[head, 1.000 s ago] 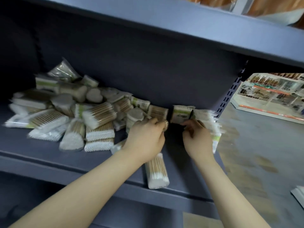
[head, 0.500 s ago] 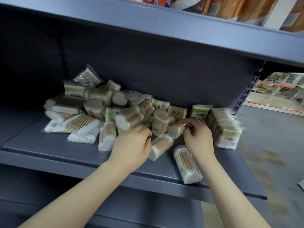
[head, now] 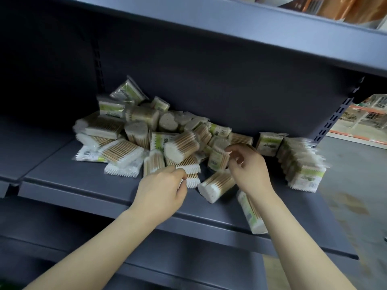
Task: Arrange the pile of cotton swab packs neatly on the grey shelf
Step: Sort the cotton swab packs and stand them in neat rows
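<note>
Two hands show, the left hand [head: 165, 189] and the right hand [head: 249, 166]. One loose pile of cotton swab packs [head: 146, 139] holds too many to count exactly, well over twenty. One tidy row of packs [head: 301, 164] stands at right. Two grey shelf boards show: the grey shelf [head: 83, 181] and the upper shelf [head: 209, 21].

Dim, shadowed shelf recess, slight blur

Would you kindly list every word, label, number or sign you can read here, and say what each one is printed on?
No text here can be read.
Green label on the front pack of the neat row: print too blurred.
Barcode on the flat pack at the pile's left edge: bars show, digits too small.
Green-and-white label on the pack in the pile's middle: blurred.
Orange packaging on the upper shelf: no legible print.
</note>
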Tool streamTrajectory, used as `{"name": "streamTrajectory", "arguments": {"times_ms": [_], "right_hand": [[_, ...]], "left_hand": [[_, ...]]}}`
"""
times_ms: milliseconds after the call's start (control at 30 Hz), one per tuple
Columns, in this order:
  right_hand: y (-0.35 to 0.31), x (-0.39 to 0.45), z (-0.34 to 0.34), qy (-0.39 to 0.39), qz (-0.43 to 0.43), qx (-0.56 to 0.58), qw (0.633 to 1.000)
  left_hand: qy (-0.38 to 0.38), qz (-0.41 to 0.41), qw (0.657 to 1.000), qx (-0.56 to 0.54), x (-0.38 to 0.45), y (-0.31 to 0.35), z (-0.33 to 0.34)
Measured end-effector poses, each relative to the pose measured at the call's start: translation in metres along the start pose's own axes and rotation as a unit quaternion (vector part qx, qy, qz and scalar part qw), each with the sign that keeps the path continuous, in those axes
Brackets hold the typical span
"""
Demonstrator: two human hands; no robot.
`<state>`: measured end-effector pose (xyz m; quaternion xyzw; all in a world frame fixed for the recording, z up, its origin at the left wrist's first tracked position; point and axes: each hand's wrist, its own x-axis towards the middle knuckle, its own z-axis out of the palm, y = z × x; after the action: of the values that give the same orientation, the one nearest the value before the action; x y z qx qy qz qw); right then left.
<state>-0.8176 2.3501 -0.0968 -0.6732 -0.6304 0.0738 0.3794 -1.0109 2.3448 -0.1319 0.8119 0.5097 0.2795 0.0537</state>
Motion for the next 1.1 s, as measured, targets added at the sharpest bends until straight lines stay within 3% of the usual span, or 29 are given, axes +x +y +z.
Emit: {"name": "streamTrajectory", "arguments": {"times_ms": [100,433,833,1100], "right_hand": [[-0.008,0.013,0.003,-0.001,-0.033,-0.004,0.999],[-0.032,0.039,0.034,-0.055,-0.123,-0.026,0.991],[-0.045,0.049,0.053,-0.19,-0.137,-0.091,0.968],[-0.049,0.051,0.056,-0.182,-0.129,-0.082,0.971]], "left_hand": [[0.047,0.013,0.999,0.011,0.002,-0.008,-0.002],[0.102,-0.005,0.994,0.039,0.015,-0.035,-0.02],[0.097,-0.061,0.991,0.075,0.031,-0.06,-0.024],[0.091,-0.054,0.99,0.088,0.038,-0.062,-0.018]]}}
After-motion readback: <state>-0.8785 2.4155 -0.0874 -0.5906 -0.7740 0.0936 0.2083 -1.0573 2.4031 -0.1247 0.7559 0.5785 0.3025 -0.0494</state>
